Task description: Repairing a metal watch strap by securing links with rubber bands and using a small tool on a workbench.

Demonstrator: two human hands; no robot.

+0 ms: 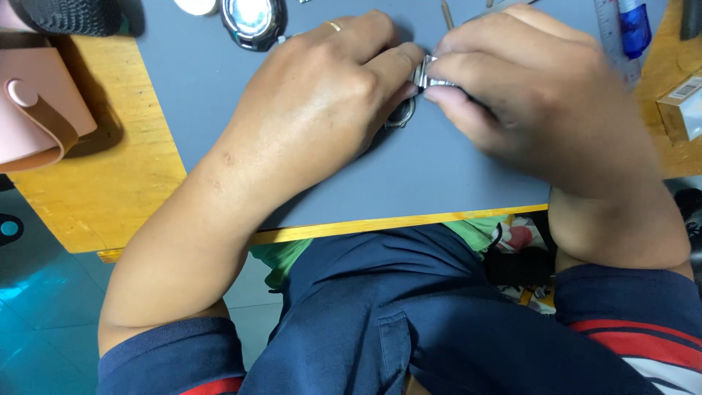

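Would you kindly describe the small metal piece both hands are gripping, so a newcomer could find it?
On the grey mat, look where the left hand and right hand meet. Pinched between their fingertips is a silvery ribbed metal band, the only shiny segmented piece there.

A small white cardboard box (684, 110) lay at the far right edge of the scene, on the bare yellow wooden tabletop (110, 175) just beyond the right border of the grey work mat (409, 175). Only part of it showed, cut off by the picture's edge. Its top face carried a black-and-white barcode label (686, 89), set near the box's far corner and running slantwise. No screens or signs showed anywhere else in the view.
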